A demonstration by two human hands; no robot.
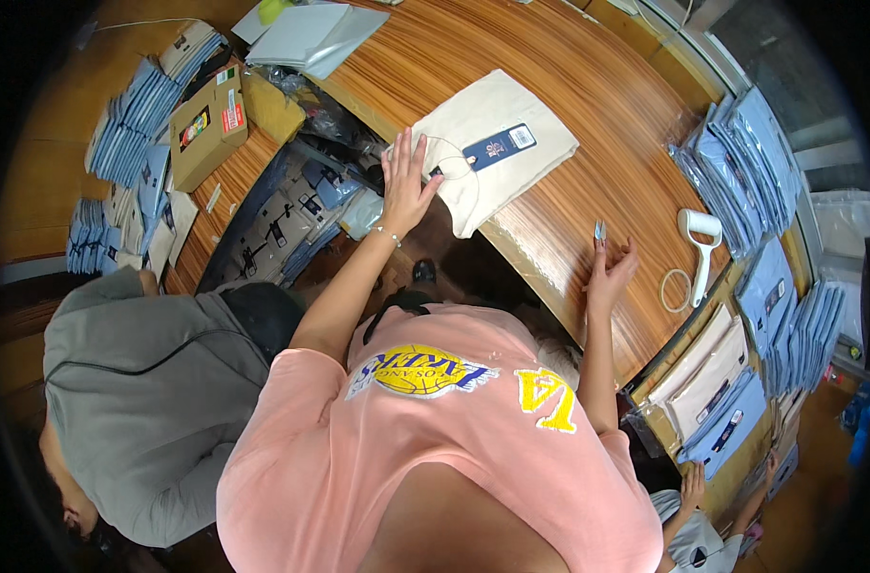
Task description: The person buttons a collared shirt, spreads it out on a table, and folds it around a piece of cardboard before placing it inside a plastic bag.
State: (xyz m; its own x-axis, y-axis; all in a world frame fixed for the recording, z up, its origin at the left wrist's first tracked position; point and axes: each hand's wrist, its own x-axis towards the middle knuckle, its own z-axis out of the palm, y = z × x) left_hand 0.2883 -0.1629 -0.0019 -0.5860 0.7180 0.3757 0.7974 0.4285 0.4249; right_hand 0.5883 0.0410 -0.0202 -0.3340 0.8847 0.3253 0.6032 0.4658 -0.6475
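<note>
A folded cream T-shirt (521, 143) lies across the near edge of the wooden table, its round collar toward me and one corner hanging over. On it rests a navy hang tag (500, 147) with a white label, on a loop of string. My left hand (408, 181) lies with fingers spread over the shirt's left side by the collar. To the right, above the bare tabletop, my right hand (612, 277) is bent, holding small thread snips (600, 231) that point away from me; most of the tool is hidden by the fingers.
A white lint roller (699, 250) lies at the table's right, near blue bagged garments (741, 158). Clear plastic bags (315, 36) lie at the far left. A cardboard box (208, 129) stands on the left table. A person in grey (158, 401) bends close on my left.
</note>
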